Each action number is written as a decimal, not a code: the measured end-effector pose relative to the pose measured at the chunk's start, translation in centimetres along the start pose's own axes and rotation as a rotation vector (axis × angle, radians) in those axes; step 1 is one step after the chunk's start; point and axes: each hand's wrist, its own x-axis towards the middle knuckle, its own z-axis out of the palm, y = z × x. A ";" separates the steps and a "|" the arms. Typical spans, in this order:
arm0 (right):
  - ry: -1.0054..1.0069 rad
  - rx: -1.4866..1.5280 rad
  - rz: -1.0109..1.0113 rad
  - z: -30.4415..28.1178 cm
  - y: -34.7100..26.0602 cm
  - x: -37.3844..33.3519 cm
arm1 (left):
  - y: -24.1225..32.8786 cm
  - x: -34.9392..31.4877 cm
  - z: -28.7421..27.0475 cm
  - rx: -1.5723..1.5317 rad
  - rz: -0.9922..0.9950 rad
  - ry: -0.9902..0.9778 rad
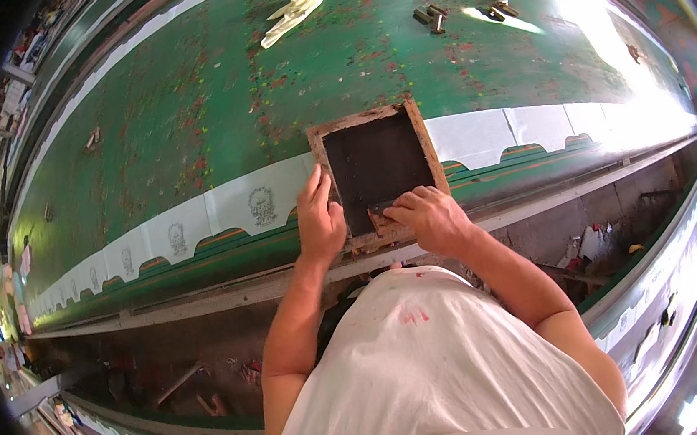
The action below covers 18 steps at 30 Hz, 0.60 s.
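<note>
A screen-printing frame (pixel 417 127) with worn wooden rails and dark mesh lies across the strip of white fabric pieces near the table's front edge. My left hand (pixel 320 224) grips its left rail, fingers along the wood and thumb toward the mesh. At the frame's near right corner, my right hand (pixel 434 219) is closed on a small squeegee (pixel 382 218), which sits low inside the frame. My fingers hide part of the squeegee. Left of the frame, white fabric pieces (pixel 230 208) carry dark printed motifs; the white pieces (pixel 471 140) on the right show no print.
The long green table (pixel 148 136) is speckled with paint. A crumpled pale cloth (pixel 294 13) and several small metal blocks (pixel 434 18) lie at its far side. A rail (pixel 206 302) runs along the near edge. Another table (pixel 667 304) with white pieces stands behind me at right.
</note>
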 end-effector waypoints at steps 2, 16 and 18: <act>0.064 0.034 0.000 -0.2 0.0 -0.7 | 0.8 -0.5 2.1 -0.143 -0.036 0.170; 0.305 -0.117 0.481 0.0 9.6 -8.8 | 3.7 -1.9 2.5 -0.165 -0.166 0.289; 0.249 -0.124 0.419 0.2 12.5 -9.9 | 4.2 -1.9 2.6 -0.182 -0.103 0.337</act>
